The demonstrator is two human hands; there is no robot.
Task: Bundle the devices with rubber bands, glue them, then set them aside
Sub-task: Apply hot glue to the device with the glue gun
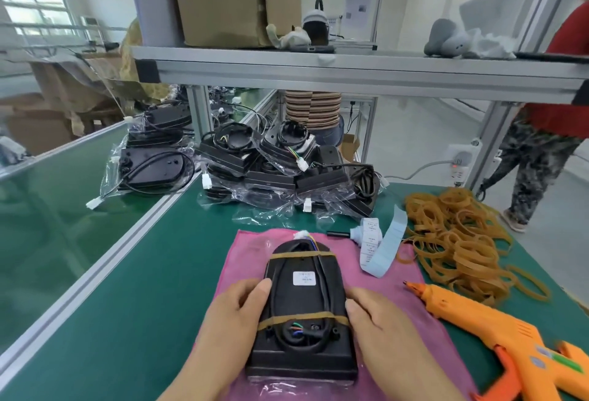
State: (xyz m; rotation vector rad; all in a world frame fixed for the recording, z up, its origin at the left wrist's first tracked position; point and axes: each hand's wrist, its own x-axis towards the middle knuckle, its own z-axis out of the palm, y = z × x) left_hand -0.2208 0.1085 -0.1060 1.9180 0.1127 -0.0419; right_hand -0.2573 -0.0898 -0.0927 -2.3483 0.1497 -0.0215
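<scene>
Item 1: black plastic device (299,302) with a rounded far end, lying flat on a pink cloth (248,251) in the near middle of the green bench (159,289), with a black cable looped on its upper face and a small white sticker (303,278) at the centre. 2 tan rubber bands cross it, 1 at the far end (301,254) and 1 toward the near end (302,318). The left hand (229,321) grips the device's left edge with the thumb on top; the right hand (382,337) grips its right edge the same way. Item 2: orange hot-glue gun (490,327), lying on the bench at near right, nozzle pointing left toward the cloth. Item 3: loose heap of tan rubber bands (462,241), right of the cloth, beyond the gun. Item 4: roll of white labels on a pale blue strip (371,241), at the cloth's far right corner. Item 5: pile of black devices in clear bags (280,161), far middle. Item 6: smaller stack of bagged devices (153,158), far left, on the adjoining green surface.
</scene>
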